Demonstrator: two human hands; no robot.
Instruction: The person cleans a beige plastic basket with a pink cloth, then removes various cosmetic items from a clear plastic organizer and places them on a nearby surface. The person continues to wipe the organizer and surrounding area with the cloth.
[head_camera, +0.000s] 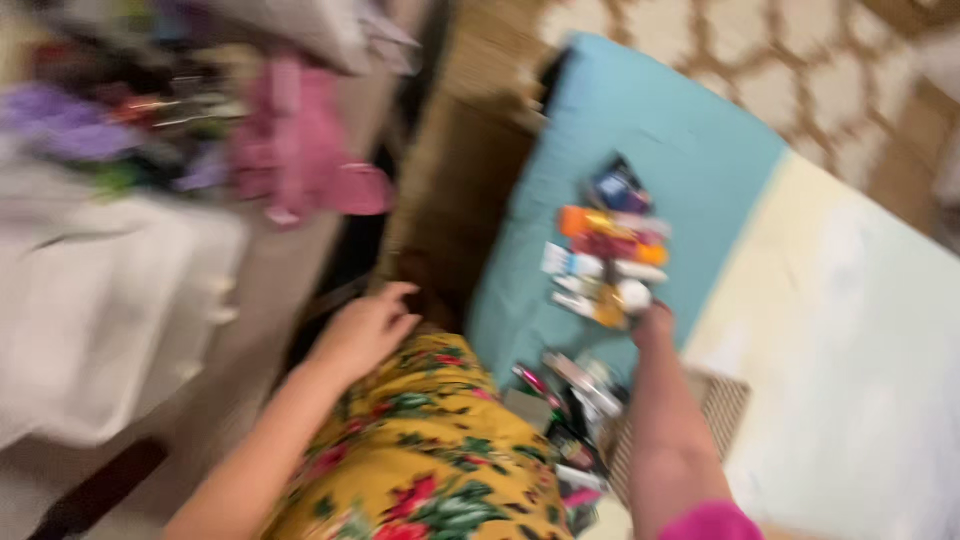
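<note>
We log the right hand (655, 322) at the end of an outstretched forearm that rises from 5 o'clock, pink sleeve (712, 522) at the elbow end; it sits at the near edge of a cluster of small tubes and bottles (606, 262), apparently touching the white round-capped one, but motion blur hides the fingers, so we cannot tell whether it is wide, narrow or holding anything. The left hand (366, 328) lies at about 9 o'clock from the right, palm down, fingers loosely spread and holding nothing, resting at the top of a yellow floral cloth (430, 455) that covers what we take to be the lap. The cluster lies on a teal sheet (640, 120) of a mattress, with a pale cream stretch (850, 340) toward 3 o'clock. We judge the step in hand to be a reach into the cluster; a pick there would call for closing on one item without knocking its close neighbours. More small cosmetics (560, 400) spill beside a woven basket (722, 400) near the right forearm. At 10 o'clock, well apart, hang a pink garment (300, 140) and a white cloth heap (100, 300); a patterned rug (800, 70) lies at 1 o'clock.
</note>
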